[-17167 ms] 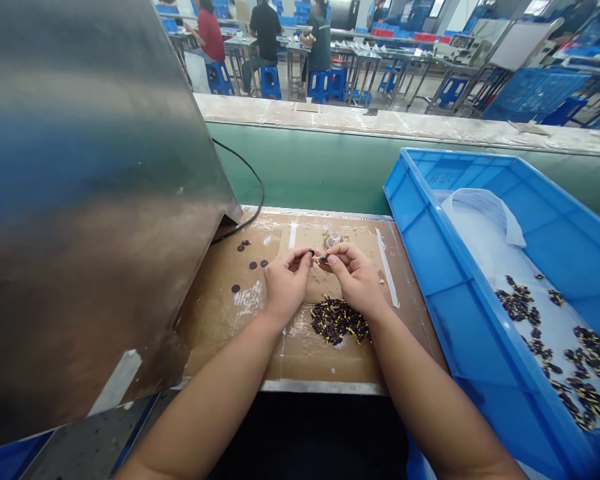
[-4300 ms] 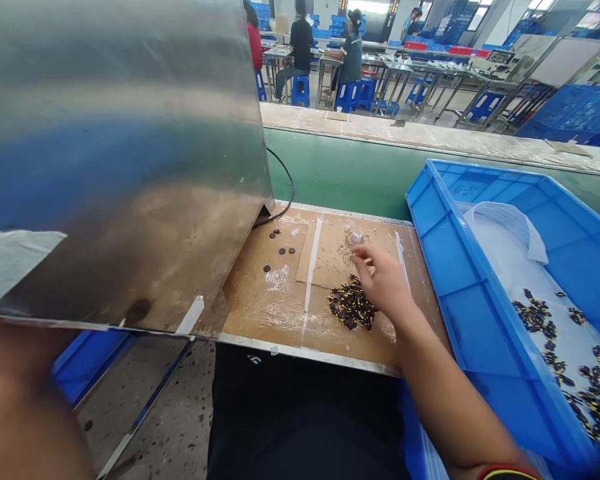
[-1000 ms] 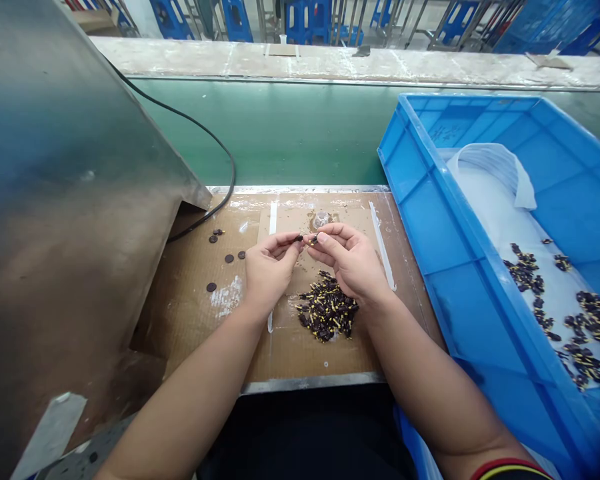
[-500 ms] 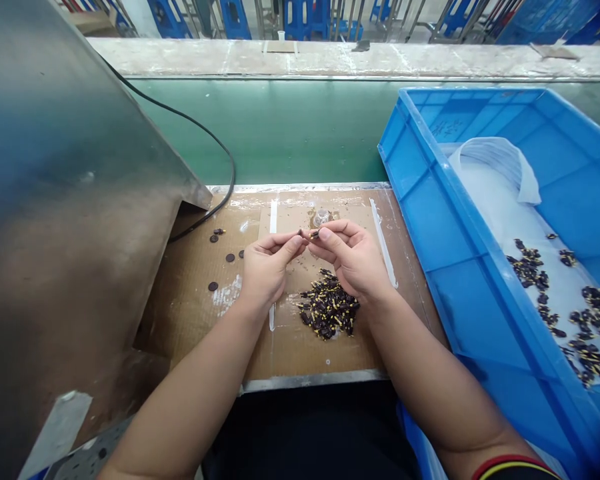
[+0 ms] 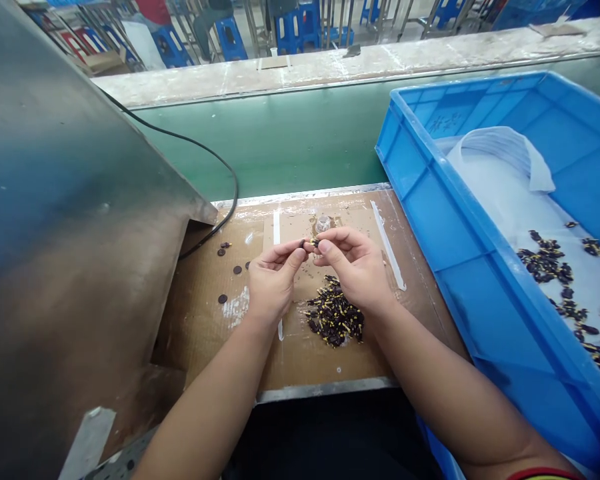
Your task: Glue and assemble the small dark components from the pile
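Meeting above the board [image 5: 300,367], the left hand [image 5: 273,283] and the right hand [image 5: 363,273] had come together; seconds earlier, the left arm was off the board and the right hand hung alone by the pile [image 5: 335,313]. This change indicated, by judgement, a two-handed stage of work on single parts. The left thumb and fingertips pinched a dark piece [image 5: 302,245]; the right pinched a yellow-tipped part [image 5: 315,243] just beside it. Whether the two touched could not be determined. The pile of similar parts lay on the board, below the hands and nearer the body. Dark discs [image 5: 223,299] lay apart at the left; a clear cup [image 5: 323,223] stood beyond the fingers, between two tape strips [image 5: 388,247]. At the right, a blue bin [image 5: 480,287] contained more parts [image 5: 545,257] on a white sheet [image 5: 485,173]. A metal panel [image 5: 80,233] and a black cable [image 5: 205,143] bounded the left side. Beyond the green wall [image 5: 290,147] and pale ledge [image 5: 320,73] stood blue stools [image 5: 230,39], some occupied.
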A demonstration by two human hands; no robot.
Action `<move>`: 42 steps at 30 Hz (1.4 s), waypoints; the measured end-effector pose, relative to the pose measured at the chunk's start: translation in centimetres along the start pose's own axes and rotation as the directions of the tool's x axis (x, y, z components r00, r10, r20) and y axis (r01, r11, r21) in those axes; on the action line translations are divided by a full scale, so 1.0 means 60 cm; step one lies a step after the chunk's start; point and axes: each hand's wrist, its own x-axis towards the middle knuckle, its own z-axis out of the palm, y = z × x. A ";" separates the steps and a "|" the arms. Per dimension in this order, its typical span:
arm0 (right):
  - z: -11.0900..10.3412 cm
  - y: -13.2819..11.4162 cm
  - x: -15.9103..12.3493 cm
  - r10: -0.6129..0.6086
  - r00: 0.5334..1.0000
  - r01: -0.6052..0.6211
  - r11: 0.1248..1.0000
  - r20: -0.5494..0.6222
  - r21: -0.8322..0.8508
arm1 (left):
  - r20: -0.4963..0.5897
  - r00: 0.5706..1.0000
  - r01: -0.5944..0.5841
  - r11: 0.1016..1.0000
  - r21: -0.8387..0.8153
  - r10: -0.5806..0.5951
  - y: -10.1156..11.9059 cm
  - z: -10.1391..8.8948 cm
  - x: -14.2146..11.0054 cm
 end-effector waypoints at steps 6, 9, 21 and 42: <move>-0.001 0.003 -0.001 -0.018 1.000 0.018 0.999 0.005 -0.040 | 0.034 0.997 -0.079 0.986 0.145 0.075 -0.014 -0.007 0.000; -0.001 0.007 -0.001 -0.029 1.000 0.029 0.998 0.012 -0.062 | 0.003 0.998 -0.063 0.988 0.140 0.063 -0.012 -0.010 0.003; 0.003 0.002 -0.011 -0.247 0.967 0.254 0.928 0.063 -0.273 | 0.020 0.993 0.120 0.944 -0.306 -0.119 0.014 -0.011 0.011; 0.006 0.008 -0.013 -0.322 0.945 0.320 0.877 0.055 -0.358 | 0.055 0.997 0.072 0.972 -0.222 -0.061 0.015 -0.007 0.004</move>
